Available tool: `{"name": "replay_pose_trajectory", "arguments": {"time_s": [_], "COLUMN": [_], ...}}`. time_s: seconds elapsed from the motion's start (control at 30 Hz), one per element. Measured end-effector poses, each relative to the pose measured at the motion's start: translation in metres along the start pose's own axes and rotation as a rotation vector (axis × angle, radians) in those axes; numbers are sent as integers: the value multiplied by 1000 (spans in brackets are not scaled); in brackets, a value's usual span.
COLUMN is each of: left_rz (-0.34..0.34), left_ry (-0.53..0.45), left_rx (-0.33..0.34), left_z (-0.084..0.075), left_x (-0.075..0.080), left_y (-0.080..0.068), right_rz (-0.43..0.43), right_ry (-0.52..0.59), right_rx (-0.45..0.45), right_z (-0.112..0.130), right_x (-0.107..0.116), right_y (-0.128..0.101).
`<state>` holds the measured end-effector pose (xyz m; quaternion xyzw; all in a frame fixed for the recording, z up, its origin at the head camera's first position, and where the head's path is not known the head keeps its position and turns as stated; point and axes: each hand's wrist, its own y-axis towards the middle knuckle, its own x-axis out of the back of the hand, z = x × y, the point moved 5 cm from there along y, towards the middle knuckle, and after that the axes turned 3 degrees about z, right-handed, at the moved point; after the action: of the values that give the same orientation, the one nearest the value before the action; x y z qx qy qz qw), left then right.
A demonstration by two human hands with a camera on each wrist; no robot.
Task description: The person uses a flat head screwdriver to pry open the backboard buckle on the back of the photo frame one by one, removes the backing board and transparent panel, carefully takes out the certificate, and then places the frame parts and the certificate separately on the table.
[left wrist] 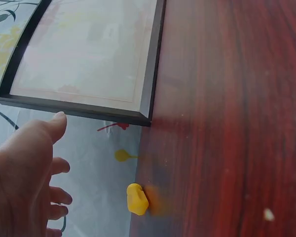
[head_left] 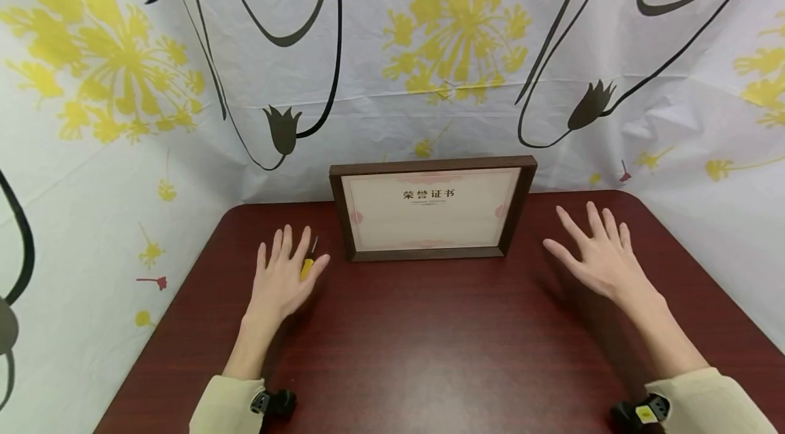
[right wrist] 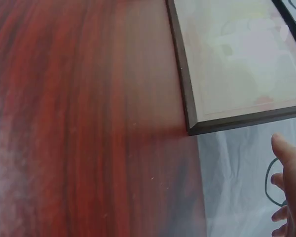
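A framed certificate [head_left: 431, 216] with a dark wooden border stands upright at the back of the table, tilted slightly back. Left of it, my left hand [head_left: 279, 281] hovers over the table with its fingers spread. Partly hidden behind that hand is a small screwdriver [head_left: 307, 268] with a yellow handle and a thin shaft; its yellow handle end [left wrist: 137, 199] also shows in the left wrist view. To the right of the frame, my right hand [head_left: 604, 260] is held up with straight, spread fingers and nothing in it. Neither hand touches the frame.
The dark red wooden table [head_left: 429, 345] has rounded back corners. Behind and beside it hangs a white cloth [head_left: 368, 80] with yellow flowers and dark stems. Each wrist wears a small black camera, the left camera [head_left: 274, 404] and the right camera [head_left: 640, 413], near the pale sleeves.
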<state>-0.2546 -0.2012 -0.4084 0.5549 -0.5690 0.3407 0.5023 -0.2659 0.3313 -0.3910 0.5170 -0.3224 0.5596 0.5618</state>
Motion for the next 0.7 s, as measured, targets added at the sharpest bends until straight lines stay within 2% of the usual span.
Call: {"name": "replay_pose_trajectory", "arguments": {"time_s": [0.33,0.57,0.7], "left_rz": [-91,-180,-204], "left_ry": [-87,-148,-200], "left_rx": [-11,-28,-26], "left_z": [-6,-11,-14], "left_x": [12,18,20], "left_y": [2,4,6], "right_rz": [-30,5,-12], "right_ry": [133,206,231], "right_rx": [-3,-51,-46], "right_z": [8,12,16], "right_x": [10,11,11], "right_y": [1,3,6]}}
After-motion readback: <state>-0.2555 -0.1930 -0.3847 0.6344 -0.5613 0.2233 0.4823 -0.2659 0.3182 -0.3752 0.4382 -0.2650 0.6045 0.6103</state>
